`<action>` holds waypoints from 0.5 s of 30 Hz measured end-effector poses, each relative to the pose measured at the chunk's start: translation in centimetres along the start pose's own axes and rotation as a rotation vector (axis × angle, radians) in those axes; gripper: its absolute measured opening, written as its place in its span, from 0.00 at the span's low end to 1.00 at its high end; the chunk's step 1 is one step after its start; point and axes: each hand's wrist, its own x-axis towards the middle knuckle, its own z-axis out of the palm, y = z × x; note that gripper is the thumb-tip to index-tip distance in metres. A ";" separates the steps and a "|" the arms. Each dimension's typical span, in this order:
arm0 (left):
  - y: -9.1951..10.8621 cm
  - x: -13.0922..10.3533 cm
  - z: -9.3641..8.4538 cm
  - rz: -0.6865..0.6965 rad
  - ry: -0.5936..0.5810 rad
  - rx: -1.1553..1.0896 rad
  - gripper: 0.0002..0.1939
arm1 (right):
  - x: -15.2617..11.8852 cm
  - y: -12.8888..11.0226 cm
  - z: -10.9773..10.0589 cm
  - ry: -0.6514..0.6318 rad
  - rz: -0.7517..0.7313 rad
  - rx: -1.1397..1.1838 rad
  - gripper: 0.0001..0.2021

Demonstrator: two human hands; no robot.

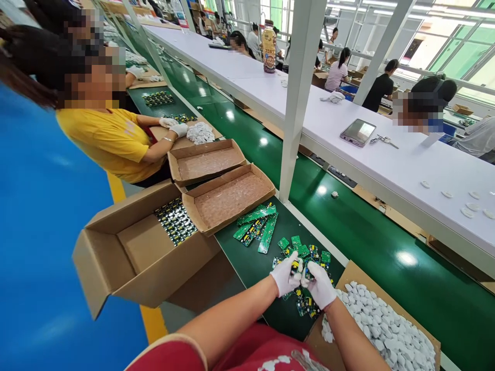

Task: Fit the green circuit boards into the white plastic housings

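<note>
My left hand [286, 275], in a white glove, is closed on a small circuit board [295, 266] with a yellow part on it. Right beside it, my gloved right hand [320, 287] pinches another small board [308, 273], partly hidden by the fingers. Both hands are over a scatter of small green circuit boards [303, 251] on the dark bench [284, 312]. Farther left on the bench, long unsplit board strips [267, 233] lie in a loose stack.
A cardboard tray heaped with white plastic pieces [381, 322] is by my right forearm. Two shallow cardboard trays [232, 198] and a big carton [127, 252] holding board panels [176, 221] stand left. A white post [301, 103] rises beyond the bench. A co-worker in yellow [110, 136] works farther left.
</note>
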 end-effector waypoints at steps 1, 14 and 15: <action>0.1 0.4 -0.2 0.027 0.017 0.041 0.27 | 0.1 -0.2 -0.1 -0.005 0.000 -0.016 0.21; 4.8 3.4 -10.4 0.404 0.402 0.981 0.16 | 1.2 2.1 -2.9 0.136 -0.106 -0.600 0.20; 4.8 3.5 -11.0 0.411 0.438 1.033 0.17 | 1.0 2.2 -2.9 0.136 -0.114 -0.618 0.21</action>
